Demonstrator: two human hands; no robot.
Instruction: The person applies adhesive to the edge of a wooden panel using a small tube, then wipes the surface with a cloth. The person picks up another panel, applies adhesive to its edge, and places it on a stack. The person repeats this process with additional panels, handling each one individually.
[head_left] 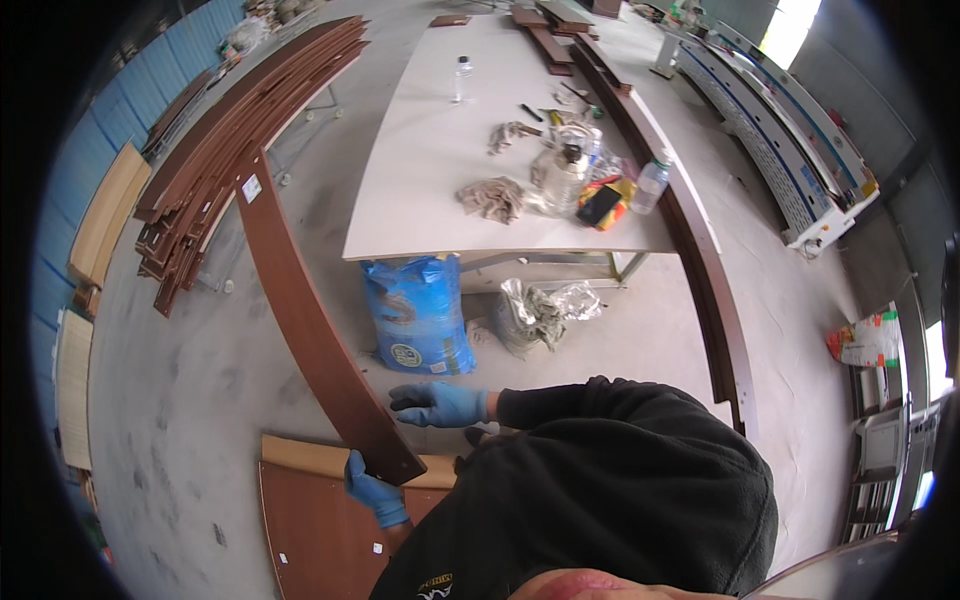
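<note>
A long reddish-brown wooden board [310,315] slants from the far left toward me, with a white label on its far end. Its near end rests in my left hand [374,490], gloved in blue, which grips it at the edge. My right hand [440,404], also in a blue glove, is beside the board's right edge with its fingers stretched out toward it. Nothing shows in that hand. The board's far end lies close to a stack of similar brown boards [250,110]; whether it rests on them cannot be told.
A white-topped table [420,170] stands ahead, bearing rags [492,199], bottles [567,180] and a phone [600,206]. Beneath its near edge are a blue sack [418,315] and an open bag [530,318]. Brown panels [325,530] lie at lower left; a long machine [760,130] stands right.
</note>
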